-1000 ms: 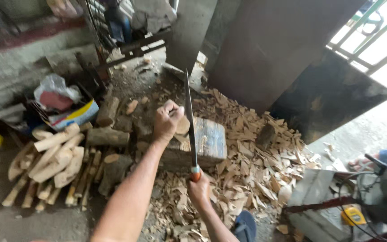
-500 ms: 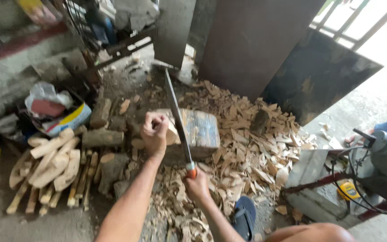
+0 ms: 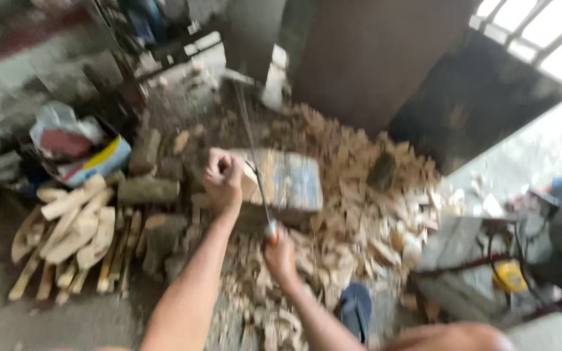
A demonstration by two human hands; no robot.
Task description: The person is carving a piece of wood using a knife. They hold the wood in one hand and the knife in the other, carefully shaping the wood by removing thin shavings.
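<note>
Small pale wood piece (image 3: 250, 184) stands on the chopping block (image 3: 292, 181), at the block's left edge, partly hidden behind the left hand (image 3: 222, 181); frame is motion-blurred, so its exact shape is unclear. Left hand is closed around the piece, steadying it from the left side. Right hand (image 3: 280, 255) is clenched on the orange-tipped handle end of a long thin blade, probably a machete (image 3: 254, 162), which runs up and away across the block, its edge close beside the held piece. Judgement: the piece looks light, stiff and dry, likely to split along the grain and to tip or jump if not held; grip low and to the side, fingers well off the top. The blade reads as long and whippy, tip-heavy; the grip belongs at the handle end, as now. Block looks heavy and stable, bedded in a heap of wood chips (image 3: 359, 214). Left of the block: short logs (image 3: 147, 190), then a row of split sticks (image 3: 73, 227) on the floor, a plastic bag on a box (image 3: 66, 133) behind them. Blue sandal (image 3: 357, 309) near the right forearm.
</note>
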